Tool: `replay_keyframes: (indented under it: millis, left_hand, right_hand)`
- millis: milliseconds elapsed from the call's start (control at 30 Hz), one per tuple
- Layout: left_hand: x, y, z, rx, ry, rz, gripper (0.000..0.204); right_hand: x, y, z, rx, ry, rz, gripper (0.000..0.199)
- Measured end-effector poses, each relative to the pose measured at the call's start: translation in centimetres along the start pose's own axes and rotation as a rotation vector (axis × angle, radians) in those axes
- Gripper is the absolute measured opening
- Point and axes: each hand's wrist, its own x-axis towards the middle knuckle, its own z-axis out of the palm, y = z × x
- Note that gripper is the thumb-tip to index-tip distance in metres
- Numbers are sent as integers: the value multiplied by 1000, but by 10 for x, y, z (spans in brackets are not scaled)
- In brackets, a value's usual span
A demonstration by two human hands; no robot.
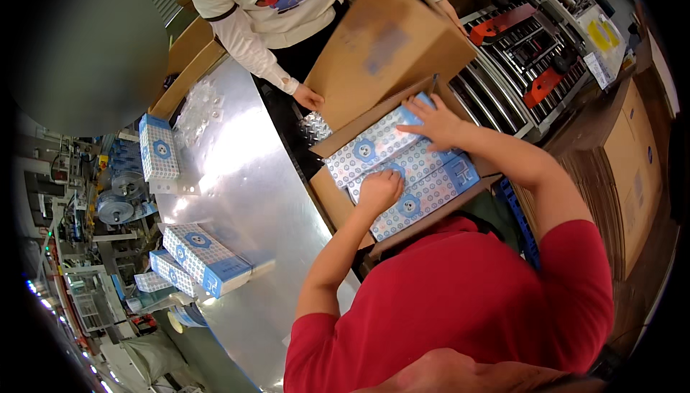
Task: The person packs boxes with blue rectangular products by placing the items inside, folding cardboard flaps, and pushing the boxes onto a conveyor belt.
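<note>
An open cardboard carton (336,209) in front of me holds several white and blue patterned packs lying side by side. My right hand (437,123) rests with spread fingers on the far end of the upper pack (352,156), which sits slightly tilted against its neighbour. My left hand (381,192) is closed, its knuckles down on the middle pack (424,166); whatever its fingers may grip is hidden. Nearest to me in the carton lies another pack (431,195), touched by neither hand.
Across from me a person in a white sweater holds a large brown carton (392,48). A metal table (251,148) at left carries stacked packs (198,249) and one upright pack (158,150). Right are a roller conveyor (496,98) and flat cardboard stacks (611,177).
</note>
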Motion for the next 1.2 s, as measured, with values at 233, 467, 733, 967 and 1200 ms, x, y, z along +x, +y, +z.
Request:
replay_keyframes:
  millis: [233,467,733,967,1200]
  left_hand:
    - [-7,-79,41,58,726,-195,62]
    - [-2,-84,80,-343,947,-269,58]
    - [31,-33,71,-290,747,-467,58]
    - [-72,-51,60,-1940,644,-130,47]
    - [7,41,30,152,197,69,105]
  right_hand:
    - [36,-14,64,266,-93,137,77]
    - [-59,51,-49,681,370,705,70]
    - [-33,45,84,615,-287,285,118]
    - [-38,53,93,788,-326,273,124]
    - [-50,58,63,1053,-459,69,122]
